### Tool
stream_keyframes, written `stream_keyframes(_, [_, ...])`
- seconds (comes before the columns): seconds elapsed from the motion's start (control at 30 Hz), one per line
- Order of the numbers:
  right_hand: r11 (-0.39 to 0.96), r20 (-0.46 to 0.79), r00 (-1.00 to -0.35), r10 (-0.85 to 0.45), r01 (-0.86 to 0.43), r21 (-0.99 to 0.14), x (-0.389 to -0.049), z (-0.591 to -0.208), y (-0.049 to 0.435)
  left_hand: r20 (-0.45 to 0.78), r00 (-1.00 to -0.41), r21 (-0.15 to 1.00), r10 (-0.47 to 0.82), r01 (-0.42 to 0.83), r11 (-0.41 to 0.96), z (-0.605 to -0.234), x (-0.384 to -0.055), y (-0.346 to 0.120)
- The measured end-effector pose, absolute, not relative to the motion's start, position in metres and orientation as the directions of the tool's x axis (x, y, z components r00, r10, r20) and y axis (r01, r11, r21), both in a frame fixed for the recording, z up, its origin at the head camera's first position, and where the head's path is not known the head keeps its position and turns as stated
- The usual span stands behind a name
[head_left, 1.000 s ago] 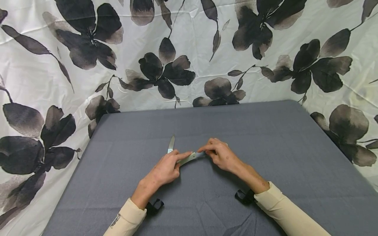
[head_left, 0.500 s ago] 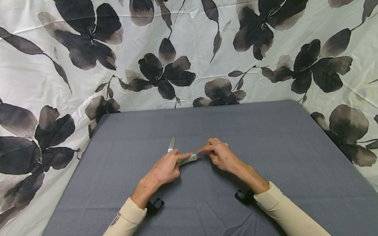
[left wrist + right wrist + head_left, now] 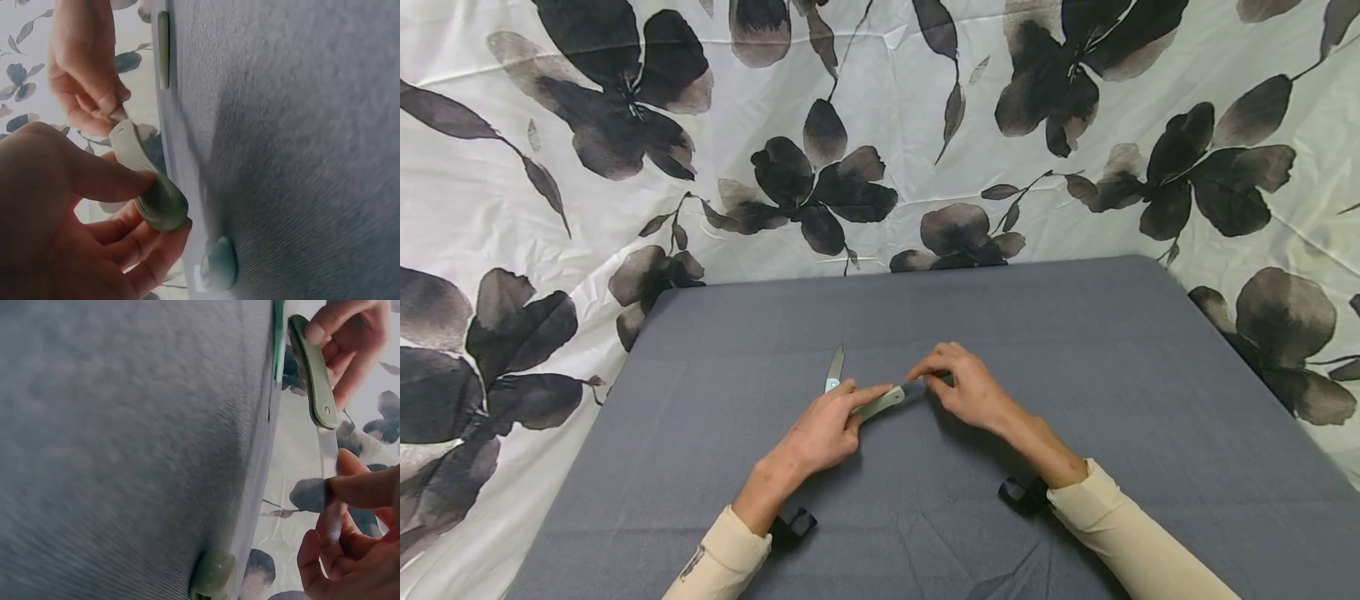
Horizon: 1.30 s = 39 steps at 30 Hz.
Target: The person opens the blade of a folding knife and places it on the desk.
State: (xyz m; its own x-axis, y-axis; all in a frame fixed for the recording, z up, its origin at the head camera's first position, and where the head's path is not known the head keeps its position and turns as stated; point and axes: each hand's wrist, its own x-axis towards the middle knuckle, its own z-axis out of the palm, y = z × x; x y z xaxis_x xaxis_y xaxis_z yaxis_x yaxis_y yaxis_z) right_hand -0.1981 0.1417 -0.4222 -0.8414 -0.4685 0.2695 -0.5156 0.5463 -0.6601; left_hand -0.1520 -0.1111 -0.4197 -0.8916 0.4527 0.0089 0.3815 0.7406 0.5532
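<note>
My left hand [image 3: 823,425] grips the pale green handle [image 3: 140,156] of a folding knife, its index finger stretched along the handle in the head view. The blade [image 3: 328,453] points out of the handle toward my right hand [image 3: 970,392]. Thumb and fingers of that hand pinch the blade near its tip, as the right wrist view shows. The knife is held above the table. Just beyond my left hand lies a second knife [image 3: 836,367] with its blade out, its handle mostly hidden by the hand.
Beside my right hand, a green-handled object [image 3: 214,574] lies on the grey cloth-covered table [image 3: 1075,333]. A white curtain [image 3: 925,167] with dark flowers hangs behind the table. Black wrist camera mounts [image 3: 1021,495] sit under the forearms.
My right hand has risen slightly and its thumb now shows below the index finger, pinching the blade. The knife handle has shifted a little to the right; the second knife stays put.
</note>
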Motion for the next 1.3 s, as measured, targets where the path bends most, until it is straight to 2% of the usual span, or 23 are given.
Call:
stream_keyframes(0.2, [0.427,0.204,-0.899,-0.388,-0.372,-0.824,-0.206,-0.417,0.141,0.068,-0.891,0.662,0.45,0.377,0.648,-0.428,-0.149,-0.109])
stream_keyframes(0.5, [0.228,0.118,-0.953,-0.279,-0.185,-0.956,-0.221,-0.417,0.133,0.085,-0.894,0.788,0.439,0.33,0.52,-0.435,-0.145,-0.099])
stream_keyframes(0.83, [0.146,0.041,-0.978,-0.202,-0.072,-0.987,-0.225,-0.422,0.126,0.103,-0.894,0.826,0.436,0.321,0.463,-0.44,-0.14,-0.092])
stream_keyframes(1.07, [0.095,-0.006,-0.989,-0.149,-0.008,-0.995,-0.228,-0.428,0.117,0.091,-0.899,0.822,0.428,0.311,0.477,-0.444,-0.137,-0.086])
stream_keyframes(1.3, [0.12,-0.049,-0.988,-0.145,0.032,-0.992,-0.226,-0.434,0.111,0.076,-0.911,0.808,0.405,0.294,0.51,-0.447,-0.133,-0.085])
